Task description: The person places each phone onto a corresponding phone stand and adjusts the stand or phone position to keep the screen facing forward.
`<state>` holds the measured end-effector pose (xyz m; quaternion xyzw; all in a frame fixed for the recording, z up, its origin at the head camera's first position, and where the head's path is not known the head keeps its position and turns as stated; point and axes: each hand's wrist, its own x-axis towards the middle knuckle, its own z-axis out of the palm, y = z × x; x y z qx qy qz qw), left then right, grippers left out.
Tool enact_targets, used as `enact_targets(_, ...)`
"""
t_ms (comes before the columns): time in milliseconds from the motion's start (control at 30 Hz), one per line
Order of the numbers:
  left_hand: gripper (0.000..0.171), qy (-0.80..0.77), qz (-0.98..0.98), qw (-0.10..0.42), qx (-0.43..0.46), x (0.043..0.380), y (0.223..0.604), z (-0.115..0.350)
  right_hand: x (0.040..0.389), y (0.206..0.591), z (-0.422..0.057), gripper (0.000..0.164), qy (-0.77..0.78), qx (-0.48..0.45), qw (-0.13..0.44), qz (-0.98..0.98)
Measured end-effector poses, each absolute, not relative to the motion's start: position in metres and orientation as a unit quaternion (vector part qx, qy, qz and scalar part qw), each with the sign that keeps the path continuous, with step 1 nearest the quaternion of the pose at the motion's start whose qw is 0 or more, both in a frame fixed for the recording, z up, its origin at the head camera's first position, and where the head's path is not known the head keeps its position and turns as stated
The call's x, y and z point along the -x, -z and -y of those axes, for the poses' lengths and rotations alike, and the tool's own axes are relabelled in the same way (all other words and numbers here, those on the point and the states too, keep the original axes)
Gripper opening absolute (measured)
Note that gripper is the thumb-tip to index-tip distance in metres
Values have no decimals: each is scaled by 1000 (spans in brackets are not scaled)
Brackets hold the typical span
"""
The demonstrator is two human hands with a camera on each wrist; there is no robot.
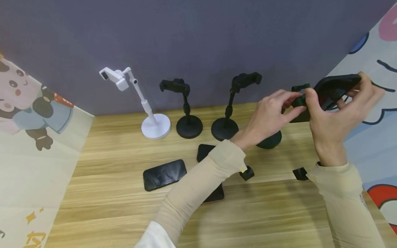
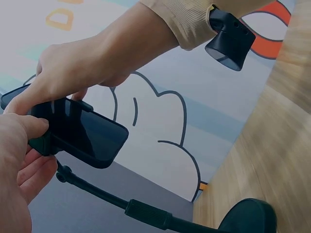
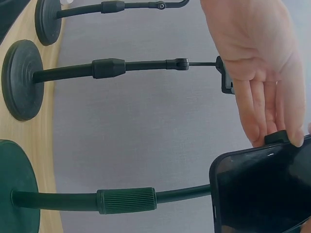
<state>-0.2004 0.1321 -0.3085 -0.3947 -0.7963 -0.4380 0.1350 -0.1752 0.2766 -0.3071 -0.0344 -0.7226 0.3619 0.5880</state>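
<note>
At the right of the head view, my right hand (image 1: 333, 124) grips a dark smartphone (image 3: 262, 189) by its edges, thumb on one side and fingers on the other. My left hand (image 1: 268, 112) pinches the clamp (image 1: 299, 101) of a dark green phone stand between thumb and fingers. In the left wrist view the phone lies against the clamp, with a clamp arm at its edge; how firmly it sits there I cannot tell. The stand's round base (image 1: 270, 141) rests on the table, partly hidden by my left hand and wrist.
A white phone stand (image 1: 156, 126) and two black stands, one in the middle (image 1: 189, 126) and one to its right (image 1: 224, 128), line the back wall. A phone (image 1: 165, 175) lies on the wooden table (image 1: 102, 206). More phones (image 1: 203, 151) lie partly under my left forearm.
</note>
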Motion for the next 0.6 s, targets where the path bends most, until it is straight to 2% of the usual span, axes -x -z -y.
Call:
enact_targets(233,39,454,779,151,405,197,313,-128,175,308,-275,89,-371,37,592,714)
enact_targets(467,38,462,784,122,396,190,321,-116,176,311,-277,94,-363,43,592,718)
enact_targets(600,36,445,781,138,415,185,327,-112,175,312,-276,96,-367,42,594,715)
